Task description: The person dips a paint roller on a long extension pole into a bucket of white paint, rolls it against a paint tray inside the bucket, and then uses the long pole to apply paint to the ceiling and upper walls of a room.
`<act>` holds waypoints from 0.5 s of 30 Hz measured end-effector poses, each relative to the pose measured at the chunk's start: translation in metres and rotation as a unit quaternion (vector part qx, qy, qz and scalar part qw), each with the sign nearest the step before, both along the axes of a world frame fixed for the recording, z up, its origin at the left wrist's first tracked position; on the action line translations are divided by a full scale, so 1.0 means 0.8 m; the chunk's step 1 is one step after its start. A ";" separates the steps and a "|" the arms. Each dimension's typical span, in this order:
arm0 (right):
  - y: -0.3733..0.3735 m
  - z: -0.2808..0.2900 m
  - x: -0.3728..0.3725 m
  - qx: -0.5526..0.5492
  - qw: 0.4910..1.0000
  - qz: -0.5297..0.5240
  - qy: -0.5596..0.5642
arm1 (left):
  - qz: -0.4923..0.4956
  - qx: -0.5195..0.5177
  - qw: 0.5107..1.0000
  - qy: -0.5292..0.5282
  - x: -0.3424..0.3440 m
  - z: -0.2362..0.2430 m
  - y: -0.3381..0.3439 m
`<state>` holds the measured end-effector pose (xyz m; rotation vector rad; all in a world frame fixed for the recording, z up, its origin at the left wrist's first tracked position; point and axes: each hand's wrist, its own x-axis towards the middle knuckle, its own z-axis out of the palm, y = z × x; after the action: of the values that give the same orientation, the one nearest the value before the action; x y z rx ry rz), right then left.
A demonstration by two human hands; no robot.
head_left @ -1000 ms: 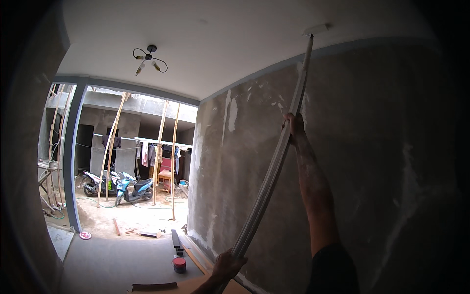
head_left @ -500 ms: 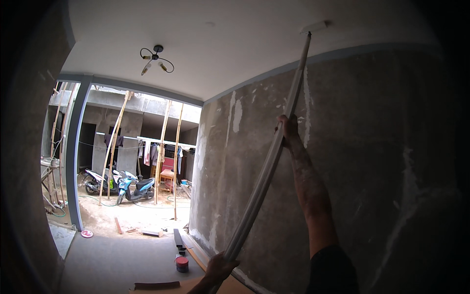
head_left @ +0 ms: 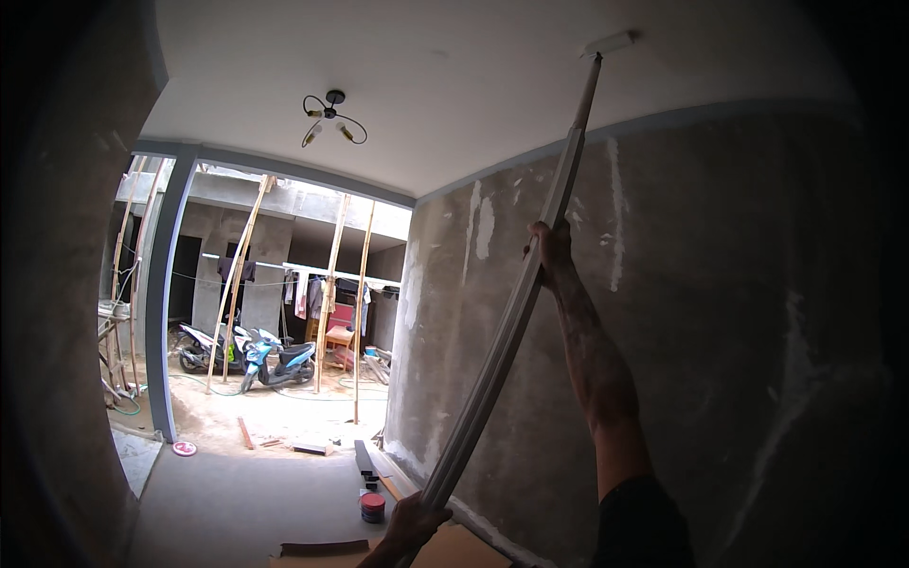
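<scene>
A long grey pole (head_left: pixel 507 327) slants up from the lower middle to the ceiling, with a white paint roller (head_left: pixel 609 44) on its top end, at the ceiling surface. My right hand (head_left: pixel 551 248), arm raised, is wrapped round the pole's middle. Lower down, my left hand (head_left: pixel 417 521) grips the pole near its bottom end, which runs out of the picture. Above the far opening, a black ceiling lamp (head_left: pixel 333 112) with curved arms hangs left of the roller.
A rough grey wall (head_left: pixel 701 312) with white filler streaks stands along the right. A red tub (head_left: pixel 372 508) sits on the floor beside brown cardboard (head_left: pixel 454 549). Outside the opening are scooters (head_left: pixel 276 362), leaning bamboo poles (head_left: pixel 331 293) and hanging clothes (head_left: pixel 301 293).
My view has turned a little left, so the room appears shifted right. The roller now sits slightly nearer the lamp. Both hands keep their hold on the pole.
</scene>
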<state>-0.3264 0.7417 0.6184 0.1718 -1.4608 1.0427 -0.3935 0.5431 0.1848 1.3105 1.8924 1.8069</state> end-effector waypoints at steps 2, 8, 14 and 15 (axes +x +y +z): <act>-0.025 -0.004 -0.009 0.002 1.000 0.002 0.001 | -0.001 -0.011 1.000 -0.004 -0.005 0.000 -0.027; -0.104 -0.017 -0.038 0.004 1.000 0.007 -0.004 | -0.013 0.026 0.999 -0.037 -0.024 -0.017 -0.102; -0.194 -0.030 -0.062 0.025 0.999 0.023 -0.010 | -0.032 0.020 0.995 -0.091 -0.042 -0.029 -0.181; -0.206 -0.032 -0.067 0.019 1.000 0.022 -0.009 | -0.033 0.023 0.993 -0.109 -0.037 -0.024 -0.198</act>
<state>-0.3799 0.5770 0.5928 0.2224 -1.4992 1.0555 -0.4234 0.3846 0.1659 1.1232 1.6825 1.8857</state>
